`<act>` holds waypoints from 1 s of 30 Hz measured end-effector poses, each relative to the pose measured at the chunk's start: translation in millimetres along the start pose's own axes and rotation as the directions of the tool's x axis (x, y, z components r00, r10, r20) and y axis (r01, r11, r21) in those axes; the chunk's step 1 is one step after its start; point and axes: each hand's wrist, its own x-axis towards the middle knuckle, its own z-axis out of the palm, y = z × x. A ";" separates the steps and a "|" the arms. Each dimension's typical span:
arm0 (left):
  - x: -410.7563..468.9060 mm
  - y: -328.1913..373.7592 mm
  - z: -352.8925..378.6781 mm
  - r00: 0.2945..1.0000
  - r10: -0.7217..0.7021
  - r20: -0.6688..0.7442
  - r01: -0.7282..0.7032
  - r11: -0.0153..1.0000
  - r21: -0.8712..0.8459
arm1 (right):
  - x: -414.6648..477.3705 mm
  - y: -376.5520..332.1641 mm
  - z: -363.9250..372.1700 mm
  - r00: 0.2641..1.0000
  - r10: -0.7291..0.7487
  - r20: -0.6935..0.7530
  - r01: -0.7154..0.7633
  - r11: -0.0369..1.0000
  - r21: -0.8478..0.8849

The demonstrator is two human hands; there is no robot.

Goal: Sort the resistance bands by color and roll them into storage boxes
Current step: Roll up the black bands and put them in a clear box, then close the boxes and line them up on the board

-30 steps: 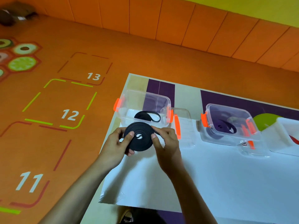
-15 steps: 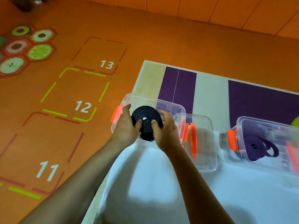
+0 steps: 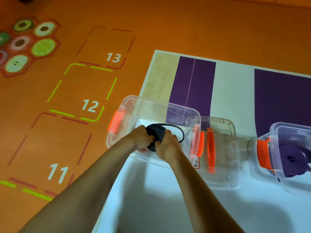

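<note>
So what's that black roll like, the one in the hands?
The black roll is a flat, rubbery-looking band wound into a tight coil, rings showing on its face. It is down inside the clear box, tilted, held by the left hand and right hand on either side. A thin black loop curves out to its right; whether that is its tail is unclear.

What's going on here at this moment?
A person's left hand and right hand both hold a rolled black resistance band down inside the open clear storage box. Right of it lies a clear lid, then a second clear box holding a rolled purple band.
</note>
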 end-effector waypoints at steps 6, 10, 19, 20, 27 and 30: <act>9.3 -5.3 5.0 0.994 0.104 0.032 -0.108 0.937 0.332 | 8.3 3.4 2.9 1.000 0.024 0.009 -0.024 0.999 -0.036; -7.0 -11.5 8.8 0.975 0.219 -0.035 -0.168 0.833 0.528 | 1.5 6.9 4.1 0.994 -0.040 -0.097 0.036 0.998 -0.046; -79.9 -77.4 37.0 0.748 0.612 -0.256 -0.278 0.639 0.717 | -59.3 10.4 12.6 0.807 -0.320 -0.496 0.368 0.930 -0.002; -83.2 -84.9 41.6 0.724 0.640 -0.256 -0.274 0.609 0.745 | -72.5 14.4 15.5 0.755 -0.347 -0.556 0.398 0.917 -0.032; -101.3 -112.1 72.0 0.641 0.734 -0.225 -0.329 0.527 0.783 | -148.8 63.9 48.5 0.538 -0.336 -0.773 0.388 0.913 -0.127; -110.3 -125.6 81.4 0.614 0.764 -0.201 -0.388 0.513 0.765 | -155.9 112.8 57.6 0.655 -0.198 -0.729 0.193 0.977 -0.091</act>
